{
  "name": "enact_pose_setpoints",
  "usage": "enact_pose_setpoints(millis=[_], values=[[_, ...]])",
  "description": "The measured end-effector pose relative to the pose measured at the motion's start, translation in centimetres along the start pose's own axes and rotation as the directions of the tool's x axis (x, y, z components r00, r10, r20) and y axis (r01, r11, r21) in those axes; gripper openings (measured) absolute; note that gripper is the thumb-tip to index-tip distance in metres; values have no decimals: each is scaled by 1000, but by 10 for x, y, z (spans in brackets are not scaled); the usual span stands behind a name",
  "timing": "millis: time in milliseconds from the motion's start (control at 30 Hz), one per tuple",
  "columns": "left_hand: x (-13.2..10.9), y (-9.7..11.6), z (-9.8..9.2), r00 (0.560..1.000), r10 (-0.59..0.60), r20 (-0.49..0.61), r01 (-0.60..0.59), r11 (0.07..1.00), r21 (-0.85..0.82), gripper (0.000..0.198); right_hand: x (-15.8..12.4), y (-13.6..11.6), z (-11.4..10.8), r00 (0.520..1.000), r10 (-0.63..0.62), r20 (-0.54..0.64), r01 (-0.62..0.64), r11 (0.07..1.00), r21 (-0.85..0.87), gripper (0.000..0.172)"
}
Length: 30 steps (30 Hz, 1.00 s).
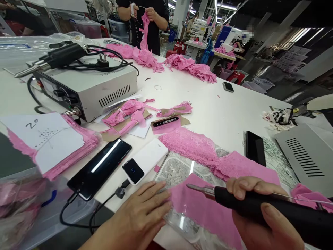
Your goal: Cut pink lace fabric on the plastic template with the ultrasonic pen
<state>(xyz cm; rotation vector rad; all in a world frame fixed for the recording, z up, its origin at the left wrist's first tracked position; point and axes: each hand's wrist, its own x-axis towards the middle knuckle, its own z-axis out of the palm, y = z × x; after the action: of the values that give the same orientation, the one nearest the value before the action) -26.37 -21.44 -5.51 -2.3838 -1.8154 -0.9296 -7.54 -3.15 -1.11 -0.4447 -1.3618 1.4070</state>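
My right hand (262, 208) is wrapped round a black handpiece (241, 199) with a tapered metal tip, which points left over a pink fabric piece (200, 205). Whether the tip touches the fabric I cannot tell. My left hand (145, 208) lies flat with fingers stretched out, its fingertips at the fabric's left edge. Beneath the fabric is a clear plastic template (179, 170) with pale, speckled areas showing through. Pink lace pieces (189, 144) lie along its far side, and another pink piece (247, 166) sits just beyond my right hand.
A grey control box (106, 90) carries a second handpiece (65, 55). Nearer are a phone (101, 170), a white power bank (148, 159), stacked pink pieces under paper (52, 142) and a marker (165, 122). Another phone (255, 147) lies right. Across the table, a person (145, 24) handles pink fabric.
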Motion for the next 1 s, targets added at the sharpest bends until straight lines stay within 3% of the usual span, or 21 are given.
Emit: enact_pose_setpoints(millis=[133,800,1000], values=[[-2,0,2,1000,-9,19,9,1000,-8,34,-6,2,2,998,53,24,-52,999,-14,10],[-1,0,1,1000,-13,-9,13,1000,-10,33,-6,-4,22,987,16,157,-11,999,-37,9],[-2,-1,0,1000,-7,-12,7,1000,8,35,0,0,4,999,-14,41,16,999,-36,8]])
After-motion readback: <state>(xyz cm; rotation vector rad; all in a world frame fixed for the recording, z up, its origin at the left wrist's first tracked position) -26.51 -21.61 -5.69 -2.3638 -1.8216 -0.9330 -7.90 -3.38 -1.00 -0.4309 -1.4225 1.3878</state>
